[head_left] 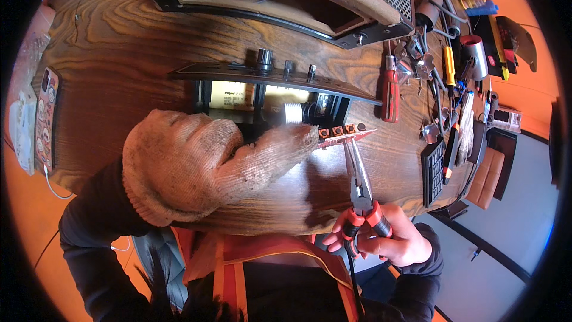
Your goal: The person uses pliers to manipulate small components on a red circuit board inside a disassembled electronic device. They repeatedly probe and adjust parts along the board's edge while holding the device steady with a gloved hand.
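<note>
My left hand [185,164] wears a dirty whitish knit glove and pinches the left end of a small circuit board [351,137] with a row of orange-and-black buttons. In my bare right hand [396,238] are long-nose pliers [360,185] with red and black handles. Their jaw tips reach the near edge of the board; whether they grip it I cannot tell. Just beyond stands a dark electronic chassis [238,74] with a silver knob on top and a yellow-labelled part inside. The gloved fingers hide part of its near side.
At the far side sits a large black case [268,12] with a mesh top. A red screwdriver [390,92], a yellow-handled tool [448,65], a black slotted block [433,170] and cables crowd the right. A phone [47,113] lies at the left edge of the wooden table [101,42].
</note>
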